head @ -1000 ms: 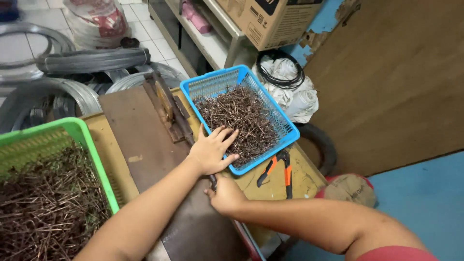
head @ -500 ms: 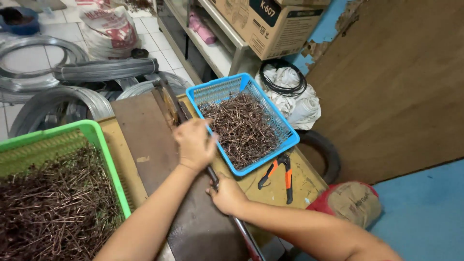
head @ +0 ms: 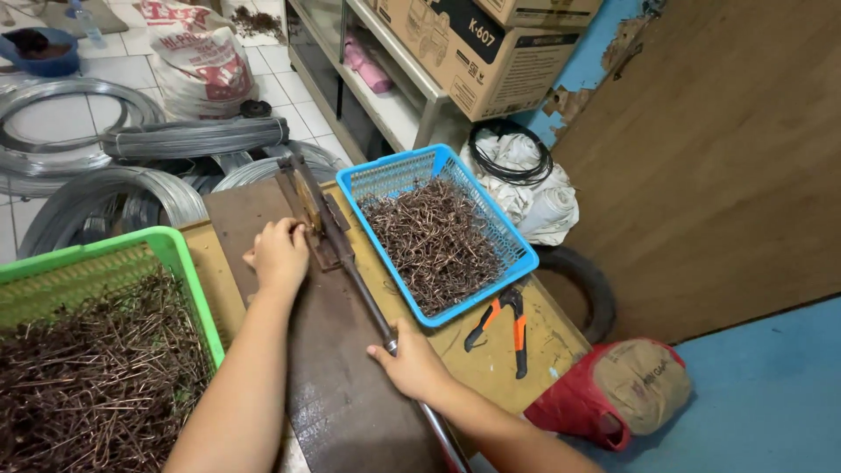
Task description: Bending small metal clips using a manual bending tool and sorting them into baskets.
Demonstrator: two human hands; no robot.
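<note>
My right hand (head: 412, 363) wraps the long, stiff, heavy steel lever bar (head: 363, 293); my left hand (head: 280, 254), fingers curled together, presses beside its rusty hinged bending jig (head: 311, 210), seemingly rigid.

- A brown cardboard box (head: 477, 54) with dark print stands on the metal shelf (head: 394, 105) at top centre.
- A white printed sack (head: 200, 61), red lettered, sits on the tiled floor (head: 131, 66) at top left.

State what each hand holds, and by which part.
Right hand grips the lever low on its shaft. Left hand rests beside the bender head; any hold is hidden.
</note>
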